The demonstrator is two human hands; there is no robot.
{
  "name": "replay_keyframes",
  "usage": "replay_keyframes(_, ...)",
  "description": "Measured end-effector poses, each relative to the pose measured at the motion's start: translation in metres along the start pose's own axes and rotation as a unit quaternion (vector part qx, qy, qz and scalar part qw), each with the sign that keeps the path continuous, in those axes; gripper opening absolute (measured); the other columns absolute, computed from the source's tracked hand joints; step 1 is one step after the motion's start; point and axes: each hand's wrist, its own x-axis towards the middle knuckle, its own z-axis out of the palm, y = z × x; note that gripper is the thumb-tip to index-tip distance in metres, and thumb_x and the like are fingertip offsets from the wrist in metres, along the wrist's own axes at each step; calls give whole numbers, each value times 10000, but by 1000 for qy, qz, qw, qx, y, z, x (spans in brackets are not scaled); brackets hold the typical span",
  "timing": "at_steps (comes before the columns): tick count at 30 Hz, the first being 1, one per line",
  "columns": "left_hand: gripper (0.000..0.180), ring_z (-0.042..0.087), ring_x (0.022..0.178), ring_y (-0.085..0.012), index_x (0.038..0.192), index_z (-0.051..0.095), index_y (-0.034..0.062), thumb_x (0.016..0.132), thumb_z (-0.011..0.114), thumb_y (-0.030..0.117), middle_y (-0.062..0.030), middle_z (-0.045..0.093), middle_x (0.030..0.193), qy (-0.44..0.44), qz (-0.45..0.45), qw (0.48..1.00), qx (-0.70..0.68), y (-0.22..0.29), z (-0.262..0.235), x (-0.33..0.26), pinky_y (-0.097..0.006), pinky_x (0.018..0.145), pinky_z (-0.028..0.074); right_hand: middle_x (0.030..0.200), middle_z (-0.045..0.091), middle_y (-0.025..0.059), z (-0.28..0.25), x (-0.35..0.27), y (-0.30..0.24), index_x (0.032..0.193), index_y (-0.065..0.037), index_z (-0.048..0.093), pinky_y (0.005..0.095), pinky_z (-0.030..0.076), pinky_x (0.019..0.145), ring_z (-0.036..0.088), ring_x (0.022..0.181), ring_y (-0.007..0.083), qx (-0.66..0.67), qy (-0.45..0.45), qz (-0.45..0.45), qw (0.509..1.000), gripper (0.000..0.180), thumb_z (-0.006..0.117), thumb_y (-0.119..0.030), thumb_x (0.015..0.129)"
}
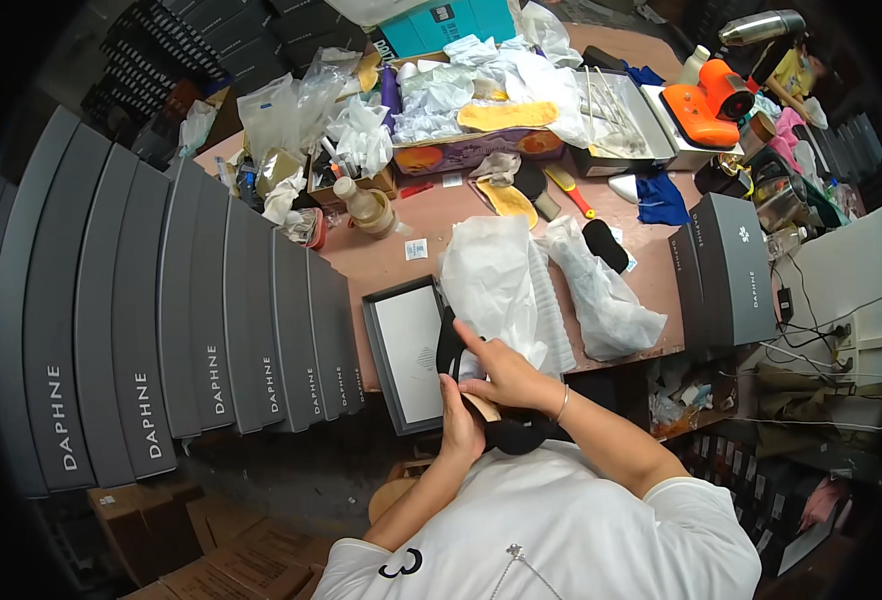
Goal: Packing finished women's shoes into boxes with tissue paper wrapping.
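Note:
My left hand [461,425] grips a black shoe [514,434] with a tan insole at the table's near edge. My right hand [502,370] rests on top of it, holding a sheet of white tissue paper [491,280] that drapes over the shoe's front end. Just left of the hands lies an open grey shoe box [408,350] with a white lining. To the right, a second black shoe [606,245] pokes out of crumpled white paper [606,295].
A long row of dark grey shoe boxes [211,320] stands on end at the left. A closed grey box [731,265] sits at the right edge. The table's back holds plastic bags, a bottle [369,208], yellow insoles [506,115], an orange tool [706,100]. Cardboard cartons [191,540] lie below.

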Motion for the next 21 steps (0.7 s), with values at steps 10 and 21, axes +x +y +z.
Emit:
replay_keyframes(10, 653, 589, 1035, -212, 1264, 482, 47, 962, 308, 599, -97, 584, 1136, 96, 101, 988, 64, 1, 11, 49, -356, 874, 487, 921, 628, 215, -31, 16, 23, 1457, -97, 263, 358, 484, 740, 624, 786, 309, 136, -68, 35, 988, 725, 550, -109, 792)
replay_keyframes(21, 638, 611, 756, -222, 1230, 459, 99, 925, 348, 649, -98, 576, 890, 141, 58, 987, 58, 30, 13, 66, -333, 664, 521, 1279, 509, 225, -28, 29, 57, 1399, -93, 373, 429, 368, 1011, 463, 1241, 343, -52, 145, -35, 987, 667, 648, -112, 791)
